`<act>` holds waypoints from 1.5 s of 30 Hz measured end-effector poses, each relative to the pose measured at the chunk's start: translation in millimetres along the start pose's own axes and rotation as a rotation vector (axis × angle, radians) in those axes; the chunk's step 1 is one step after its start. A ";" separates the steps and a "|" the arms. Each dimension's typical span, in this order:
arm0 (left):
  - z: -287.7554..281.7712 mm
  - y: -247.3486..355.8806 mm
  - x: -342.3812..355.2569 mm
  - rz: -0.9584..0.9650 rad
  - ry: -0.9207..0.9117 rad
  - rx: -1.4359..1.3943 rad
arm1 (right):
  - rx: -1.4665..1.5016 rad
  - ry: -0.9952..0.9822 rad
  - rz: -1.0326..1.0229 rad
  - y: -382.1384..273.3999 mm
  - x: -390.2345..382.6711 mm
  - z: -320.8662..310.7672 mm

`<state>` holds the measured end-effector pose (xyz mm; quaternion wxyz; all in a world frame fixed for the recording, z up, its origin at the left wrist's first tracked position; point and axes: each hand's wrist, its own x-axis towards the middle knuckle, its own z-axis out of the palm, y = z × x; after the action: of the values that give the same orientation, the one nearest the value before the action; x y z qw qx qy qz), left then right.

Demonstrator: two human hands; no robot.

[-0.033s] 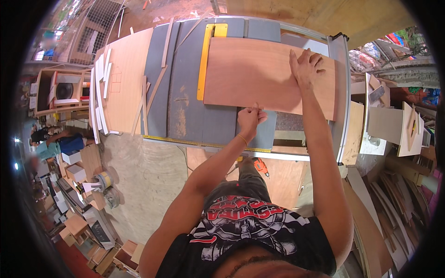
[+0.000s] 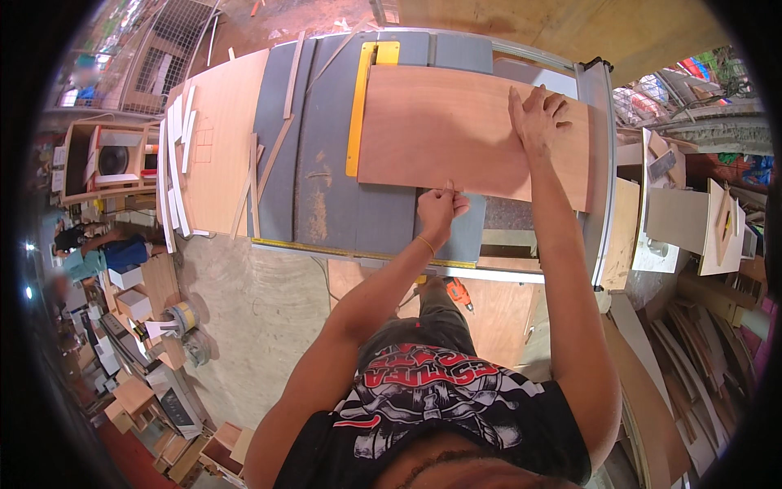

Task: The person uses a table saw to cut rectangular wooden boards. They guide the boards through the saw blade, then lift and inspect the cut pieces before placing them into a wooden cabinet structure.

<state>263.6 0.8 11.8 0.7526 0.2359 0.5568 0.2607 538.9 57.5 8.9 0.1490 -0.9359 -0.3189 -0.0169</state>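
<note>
Your wide, flat, rectangular panel of reddish-brown wood (image 2: 456, 130) lies on the grey metal table (image 2: 326, 204). Its left edge is along the long yellow plate (image 2: 356, 114), and its right end is beside the straight silver metal rail (image 2: 601, 163); whether it touches this rail, I cannot tell.

Your right hand (image 2: 538, 122) lies on the top face of the panel, toward its right end, with the fingers spread apart. Your left hand (image 2: 440, 210) is at the near long edge, with the fingers bent; the tip of one finger meets this edge, but I cannot tell if you pinch the wood between finger and thumb.

The panel looks thin and stiff, so I judge it rather light for its size, but awkward because it is broad. Its face seems smooth, and a flat palm may slide on it if you press weakly. The corners could chip. The best holds are probably the two opposite long edges, away from the yellow plate.

The panel hides its own underside and the table below. The tips of your other left fingers are hard to make out, and your right palm is covered from above.
</note>
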 end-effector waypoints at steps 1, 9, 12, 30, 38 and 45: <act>1.3 1.3 -0.3 -0.004 0.015 0.013 | -0.003 -0.001 0.000 0.2 1.0 0.9; 4.1 6.2 1.9 0.008 0.009 0.025 | -0.001 0.004 0.000 -0.8 7.5 3.7; 6.5 8.4 2.1 0.003 0.008 0.022 | -0.003 0.005 -0.001 -1.8 9.4 4.4; 14.8 18.8 7.7 -0.007 0.014 0.052 | -0.024 0.031 -0.012 -3.9 21.6 8.9; 17.9 23.5 9.8 0.002 0.009 0.042 | -0.024 0.041 -0.021 -4.1 28.6 10.8; 21.4 23.4 16.1 0.021 0.045 0.027 | -0.022 0.053 -0.033 -6.8 32.5 11.6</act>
<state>285.1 27.6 21.1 0.7338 0.2460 0.5745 0.2662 559.9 85.2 3.8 0.1468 -0.9313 -0.3299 -0.0478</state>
